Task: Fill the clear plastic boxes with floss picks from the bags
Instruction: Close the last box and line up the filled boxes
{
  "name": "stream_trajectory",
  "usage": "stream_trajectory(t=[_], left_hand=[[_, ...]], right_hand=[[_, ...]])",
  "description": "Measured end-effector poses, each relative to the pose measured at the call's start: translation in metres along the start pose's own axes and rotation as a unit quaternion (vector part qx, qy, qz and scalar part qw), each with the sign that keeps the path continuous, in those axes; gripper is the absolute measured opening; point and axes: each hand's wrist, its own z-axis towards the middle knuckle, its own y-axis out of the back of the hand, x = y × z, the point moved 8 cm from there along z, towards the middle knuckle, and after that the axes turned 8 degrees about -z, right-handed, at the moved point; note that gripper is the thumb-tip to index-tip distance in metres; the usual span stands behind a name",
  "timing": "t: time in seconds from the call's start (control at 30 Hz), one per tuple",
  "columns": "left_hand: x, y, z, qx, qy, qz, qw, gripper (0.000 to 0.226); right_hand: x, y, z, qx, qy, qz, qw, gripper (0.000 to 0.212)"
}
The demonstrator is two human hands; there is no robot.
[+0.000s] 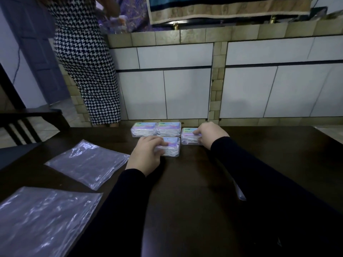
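Both arms, in dark sleeves, reach forward across the dark wooden counter [194, 182] toward a cluster of four clear plastic boxes at about twelve o'clock near its far edge. Left hand [146, 154] lies palm down with its fingers curled over the left end of the nearest box [171, 148], gripping it where it sits on the counter. Right hand [210, 134], wrist angled inward, is closed around the right end of the right box [189, 137], thumb on the lid and fingers wrapped down its side. Two more boxes sit side by side just beyond: the far left box [143, 129] and the far middle box [168, 128], touching each other. All four hold white floss picks and carry pastel labels on their lids. At about nine o'clock from the hands lies a flat clear bag [89, 162], and a second clear bag [42, 217] lies at about seven o'clock, nearer the counter's near edge. Beyond the counter's far left corner, a person in a houndstooth dress [83, 58] stands by a tiled wall [185, 89].
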Motion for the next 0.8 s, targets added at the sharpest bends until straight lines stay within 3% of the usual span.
stream_trajectory(t=[0.27, 0.8], left_hand=[[0.007, 0.011, 0.002, -0.038, 0.078, 0.103, 0.991, 0.026], [0.022, 0.007, 0.015, -0.051, 0.109, 0.151, 0.981, 0.027]], right_hand=[[0.013, -0.002, 0.011, -0.072, -0.008, -0.06, 0.996, 0.028], [0.011, 0.0, 0.026, -0.107, -0.014, -0.065, 0.992, 0.026]])
